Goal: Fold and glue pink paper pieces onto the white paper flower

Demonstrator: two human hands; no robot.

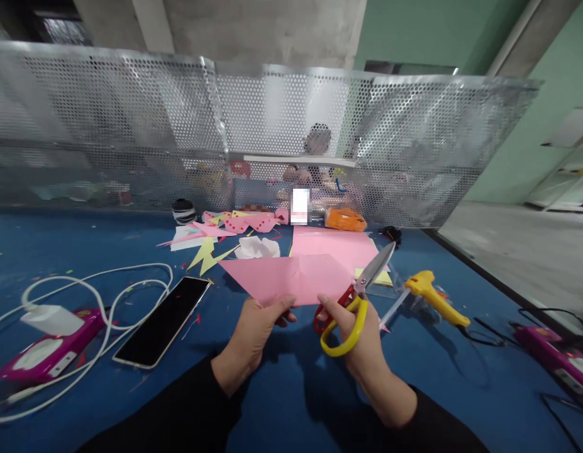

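A pink sheet of paper (291, 277) with slanted sides is held up above the blue table, between both hands. My left hand (253, 330) pinches its lower edge between thumb and fingers. At the lower right of the sheet, my right hand (360, 336) grips the paper and also holds scissors (373, 270) with one red and one yellow handle. The scissor blades point up and to the right, away from the paper, and look closed together. Behind the held sheet lies larger pink paper (336, 242) on the table.
A phone (163, 322), white cable and purple power strip (60, 352) lie left. Paper scraps (206, 255), crumpled white paper (257, 247) and an orange packet (345, 219) lie further back. A yellow glue gun (437, 299) is right. Behind a perforated metal screen (282, 107) is a person.
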